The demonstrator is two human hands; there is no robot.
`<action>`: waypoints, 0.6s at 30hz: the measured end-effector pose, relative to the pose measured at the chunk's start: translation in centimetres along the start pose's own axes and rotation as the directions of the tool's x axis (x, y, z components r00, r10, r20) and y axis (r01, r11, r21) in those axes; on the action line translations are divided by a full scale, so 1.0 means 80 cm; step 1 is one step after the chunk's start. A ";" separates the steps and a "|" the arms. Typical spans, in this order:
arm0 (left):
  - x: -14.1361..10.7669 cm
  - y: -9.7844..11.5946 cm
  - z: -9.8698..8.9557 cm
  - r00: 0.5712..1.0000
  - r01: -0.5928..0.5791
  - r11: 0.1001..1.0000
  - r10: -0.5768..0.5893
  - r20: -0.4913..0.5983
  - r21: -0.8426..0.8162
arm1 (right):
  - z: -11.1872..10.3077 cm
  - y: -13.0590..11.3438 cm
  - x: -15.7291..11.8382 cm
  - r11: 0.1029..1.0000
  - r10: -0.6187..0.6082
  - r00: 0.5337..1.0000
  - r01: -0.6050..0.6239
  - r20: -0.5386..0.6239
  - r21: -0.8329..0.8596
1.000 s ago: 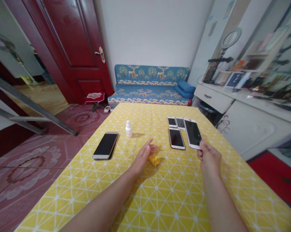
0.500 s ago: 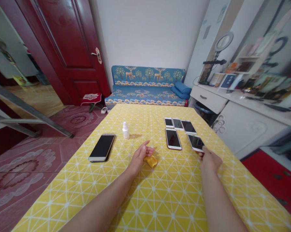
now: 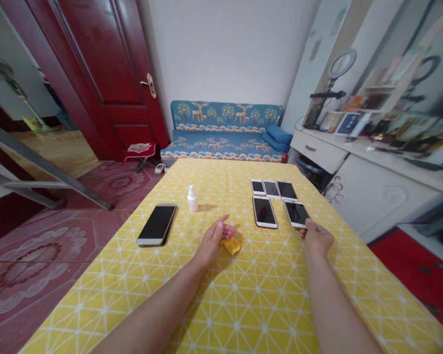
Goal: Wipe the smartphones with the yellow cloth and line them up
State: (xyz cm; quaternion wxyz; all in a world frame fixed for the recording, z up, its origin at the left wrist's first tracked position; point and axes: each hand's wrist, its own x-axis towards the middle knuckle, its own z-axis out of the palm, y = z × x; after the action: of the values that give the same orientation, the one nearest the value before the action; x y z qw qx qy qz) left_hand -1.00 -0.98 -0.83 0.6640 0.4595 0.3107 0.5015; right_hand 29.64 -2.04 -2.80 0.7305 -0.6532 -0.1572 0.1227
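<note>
My right hand (image 3: pixel 317 239) pinches the near right corner of a white-framed smartphone (image 3: pixel 296 215), thumb on top and fingers beneath. Just left of that phone lies another white smartphone (image 3: pixel 264 212), screen up. Behind them sit three smaller phones in a row: one at the left (image 3: pixel 257 187), one in the middle (image 3: pixel 271 189) and one at the right (image 3: pixel 287 190). My left hand (image 3: pixel 214 238) rests on its side with curled fingers around a small yellow cloth (image 3: pixel 232 247), part of which sticks out below.
A white dropper-like bottle (image 3: pixel 192 200) stands left of centre on the yellow patterned tablecloth (image 3: pixel 221 177). Further left lies a larger smartphone (image 3: pixel 157 224) on something dark. A blue sofa (image 3: pixel 221 140) is beyond the table, and a white dresser (image 3: pixel 372 182) stands on the right.
The phone in my right hand has shifted slightly left and forward, turning to line up more with the phone beside it. My left hand keeps its place.
</note>
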 end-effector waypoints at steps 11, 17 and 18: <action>0.001 0.001 0.001 1.000 0.011 0.999 -0.011 0.000 0.030 | -0.004 0.009 -0.005 0.983 -0.003 0.977 0.042 0.213 -0.179; 0.002 -0.001 0.000 1.000 0.007 0.995 -0.008 0.012 0.095 | 0.005 0.019 0.002 0.947 -0.063 0.955 0.149 0.290 -0.285; 0.002 -0.001 0.000 1.000 0.004 0.995 -0.006 0.012 0.102 | 0.006 0.019 0.002 0.936 -0.077 0.950 0.174 0.302 -0.306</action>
State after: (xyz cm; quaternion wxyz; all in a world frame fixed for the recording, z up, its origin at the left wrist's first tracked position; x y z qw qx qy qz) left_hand -0.91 -0.87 -0.91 0.6427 0.4953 0.3330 0.4803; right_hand 29.66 -1.33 -4.24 0.5871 -0.7297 -0.3210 0.1404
